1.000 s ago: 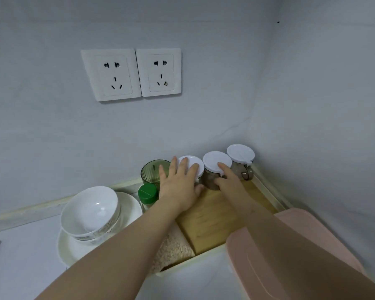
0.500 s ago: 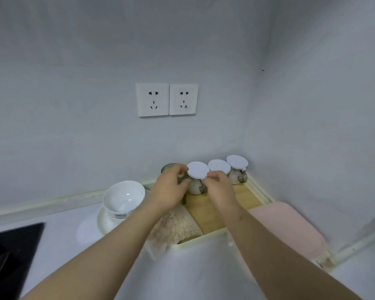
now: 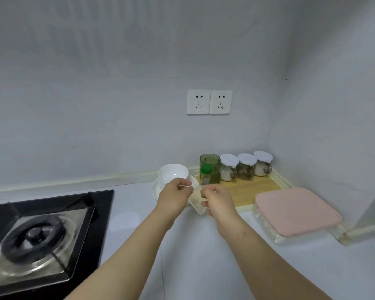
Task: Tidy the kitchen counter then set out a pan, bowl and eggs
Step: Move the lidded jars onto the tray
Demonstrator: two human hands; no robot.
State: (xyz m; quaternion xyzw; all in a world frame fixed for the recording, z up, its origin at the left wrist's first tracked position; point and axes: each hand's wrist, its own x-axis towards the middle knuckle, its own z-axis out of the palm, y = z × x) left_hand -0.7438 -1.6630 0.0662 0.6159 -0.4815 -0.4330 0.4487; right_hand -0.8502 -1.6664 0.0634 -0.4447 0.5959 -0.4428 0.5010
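Up close, the left hand [image 3: 175, 194] and the right hand [image 3: 217, 198] are both pinching a pale beige cloth [image 3: 197, 203] between them, fingers curled tight on its upper edge, so that it is hanging just above the white counter [image 3: 136, 215]. Just behind the left hand, a white bowl [image 3: 173, 173] is sitting on a white plate [image 3: 157, 189]. Beside the bowl, to the right, a small green-capped bottle [image 3: 205, 174] is standing in front of a green cup [image 3: 210, 167], at the left end of a wooden board [image 3: 253, 188]. Along the back of that board three white-lidded jars [image 3: 246, 166] are lining up toward the wall corner. Nearer, right of the right hand, a clear box with a pink lid [image 3: 297, 210] is resting on the counter. Far left, a black gas hob [image 3: 41, 237] is filling the corner of the view. Above the jars, two white sockets [image 3: 209, 102] are sitting on the wall.
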